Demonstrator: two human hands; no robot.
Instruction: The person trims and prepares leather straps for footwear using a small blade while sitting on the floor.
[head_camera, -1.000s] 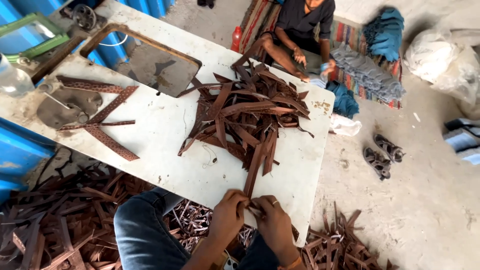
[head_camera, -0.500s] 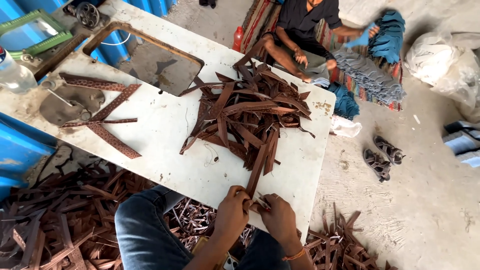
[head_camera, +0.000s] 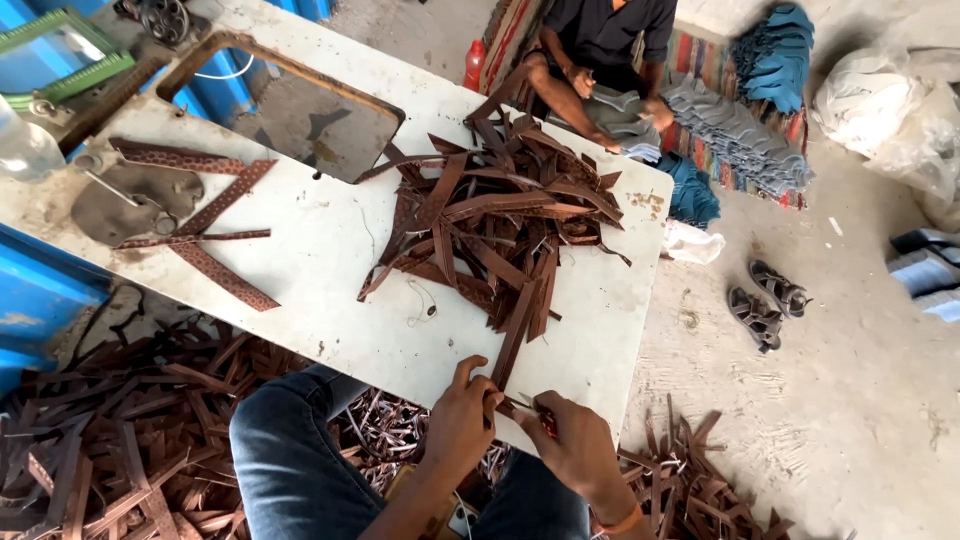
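Note:
At the near edge of a white table, my left hand pinches the lower end of a long brown leather strip that runs up into a heap of brown strips. My right hand is closed around a small tool with a red part, right beside the strip's end; the tool is mostly hidden by my fingers. My knees in blue jeans sit below the table edge.
A few patterned strips lie at the table's left by a metal plate. Many strips litter the floor on both sides. A seated person handles grey pieces beyond the table. Sandals lie on the concrete.
My hands have shifted slightly apart and to the right along the table edge, still on the same strip end. The person beyond the table has lowered an arm to the grey pieces.

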